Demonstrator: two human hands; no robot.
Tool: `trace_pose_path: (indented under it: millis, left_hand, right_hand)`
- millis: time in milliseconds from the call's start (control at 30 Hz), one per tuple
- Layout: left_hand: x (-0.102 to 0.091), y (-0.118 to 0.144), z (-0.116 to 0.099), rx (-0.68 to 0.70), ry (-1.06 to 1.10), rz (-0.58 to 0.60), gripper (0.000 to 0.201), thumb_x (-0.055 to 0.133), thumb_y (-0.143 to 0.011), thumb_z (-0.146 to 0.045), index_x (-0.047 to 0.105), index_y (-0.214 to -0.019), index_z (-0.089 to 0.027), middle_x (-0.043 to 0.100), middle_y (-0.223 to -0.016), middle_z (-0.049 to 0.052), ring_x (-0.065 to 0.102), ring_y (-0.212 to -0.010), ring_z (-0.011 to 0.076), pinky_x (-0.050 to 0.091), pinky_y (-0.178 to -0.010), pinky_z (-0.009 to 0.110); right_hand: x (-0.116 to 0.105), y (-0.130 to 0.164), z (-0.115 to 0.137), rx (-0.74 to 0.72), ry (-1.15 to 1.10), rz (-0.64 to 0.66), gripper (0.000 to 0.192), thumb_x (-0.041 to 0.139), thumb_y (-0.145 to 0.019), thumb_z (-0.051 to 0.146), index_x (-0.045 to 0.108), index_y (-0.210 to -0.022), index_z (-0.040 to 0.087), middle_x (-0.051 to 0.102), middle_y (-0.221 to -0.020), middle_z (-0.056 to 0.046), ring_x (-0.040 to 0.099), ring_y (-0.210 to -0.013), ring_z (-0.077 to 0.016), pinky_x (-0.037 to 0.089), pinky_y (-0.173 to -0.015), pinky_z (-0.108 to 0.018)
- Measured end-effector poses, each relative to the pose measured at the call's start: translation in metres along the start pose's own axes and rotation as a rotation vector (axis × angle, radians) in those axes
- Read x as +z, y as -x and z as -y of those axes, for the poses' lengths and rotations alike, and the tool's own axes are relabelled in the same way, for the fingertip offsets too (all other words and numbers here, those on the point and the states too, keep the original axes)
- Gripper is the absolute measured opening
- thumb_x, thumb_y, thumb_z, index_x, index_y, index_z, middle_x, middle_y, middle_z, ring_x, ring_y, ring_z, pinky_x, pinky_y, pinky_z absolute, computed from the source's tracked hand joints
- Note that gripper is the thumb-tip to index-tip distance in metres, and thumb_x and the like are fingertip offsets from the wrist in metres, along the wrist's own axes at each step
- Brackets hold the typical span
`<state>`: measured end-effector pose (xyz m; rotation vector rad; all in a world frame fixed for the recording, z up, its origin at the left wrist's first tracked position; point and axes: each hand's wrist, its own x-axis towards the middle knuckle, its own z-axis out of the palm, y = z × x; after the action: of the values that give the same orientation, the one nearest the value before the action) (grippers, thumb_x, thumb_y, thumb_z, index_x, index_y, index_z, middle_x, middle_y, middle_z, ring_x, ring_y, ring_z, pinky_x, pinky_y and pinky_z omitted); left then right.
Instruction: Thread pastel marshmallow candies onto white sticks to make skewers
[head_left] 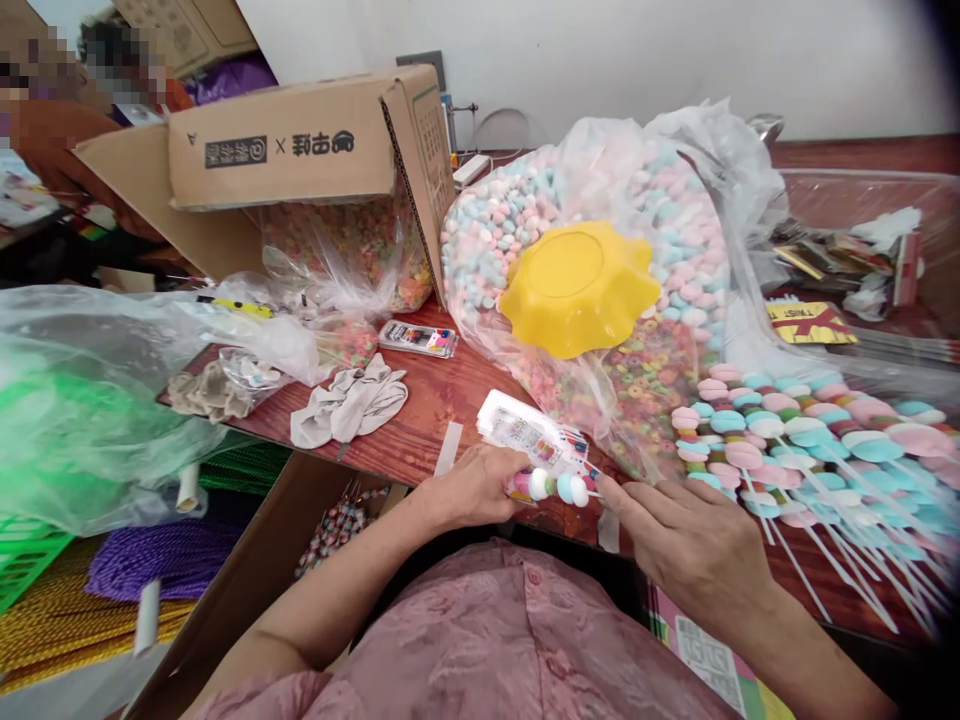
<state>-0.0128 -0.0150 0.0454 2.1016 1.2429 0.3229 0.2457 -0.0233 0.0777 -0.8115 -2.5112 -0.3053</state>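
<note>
"What is the left hand (480,487) doing?"
"It is gripping with bent fingers, its forearm (341,577) slanting in from the lower left."
"And the right hand (694,540)?"
"Its back is facing up, digits pointing leftward."

Workshop, with bulk candy bag (690,265), cardboard box (285,140), piled skewers (806,440)

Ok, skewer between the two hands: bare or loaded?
Loaded: the skewer carries white, pale blue and green pieces between left hand and right hand. Cannot tell what the left hand covers.
</note>
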Motion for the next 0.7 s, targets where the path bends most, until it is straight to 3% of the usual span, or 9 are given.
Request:
trace_pose_path:
  millis: [100,233,400,500,700]
  left_hand:
    - [-0.002,-0.002,-0.006,-0.011,0.174,0.031,0.021,0.072,-0.074,-0.033,0.064,-0.085,-0.017,0.067,-0.080,0.000,0.060,-0.074,0.0155,0.042,-0.066,0.024]
    - [0.001,-0.008,-0.006,-0.079,0.343,-0.045,0.026,0.074,-0.072,-0.037,0.062,-0.079,-0.015,0.063,-0.073,-0.002,0.055,-0.070,0.0131,0.039,-0.062,0.022]
    - [0.003,-0.011,-0.003,-0.079,0.099,-0.128,0.006,0.061,-0.070,-0.012,0.057,-0.072,-0.016,0.060,-0.069,-0.002,0.052,-0.065,0.0121,0.034,-0.058,0.023]
    - [0.003,-0.010,-0.007,-0.033,-0.009,-0.073,0.005,0.062,-0.072,-0.017,0.058,-0.075,-0.017,0.063,-0.073,0.000,0.053,-0.065,0.0128,0.034,-0.058,0.025]
    - [0.004,-0.007,-0.016,-0.031,0.047,0.024,0.014,0.066,-0.079,-0.030,0.060,-0.078,-0.017,0.064,-0.072,0.000,0.056,-0.064,0.0135,0.036,-0.058,0.024]
  right_hand:
    - [0.001,-0.001,-0.005,-0.055,-0.001,0.000,0.031,0.045,-0.091,0.007,0.062,-0.115,0.015,0.071,-0.080,-0.005,0.062,-0.069,-0.0170,0.040,-0.068,-0.034]
    - [0.000,-0.001,0.003,-0.063,0.003,0.000,0.031,0.044,-0.088,0.001,0.063,-0.110,0.011,0.072,-0.080,-0.006,0.062,-0.069,-0.0163,0.042,-0.069,-0.034]
    - [-0.003,-0.003,0.016,-0.001,-0.090,0.037,0.030,0.039,-0.089,0.002,0.065,-0.099,0.013,0.069,-0.072,-0.003,0.061,-0.063,-0.0136,0.042,-0.066,-0.031]
    - [-0.006,-0.006,0.013,0.041,-0.131,0.072,0.030,0.038,-0.089,0.003,0.064,-0.093,0.016,0.066,-0.066,0.000,0.060,-0.059,-0.0127,0.039,-0.060,-0.030]
    - [-0.003,-0.011,0.010,0.032,-0.078,0.106,0.030,0.038,-0.088,0.002,0.064,-0.095,0.015,0.065,-0.066,0.000,0.060,-0.058,-0.0136,0.035,-0.060,-0.031]
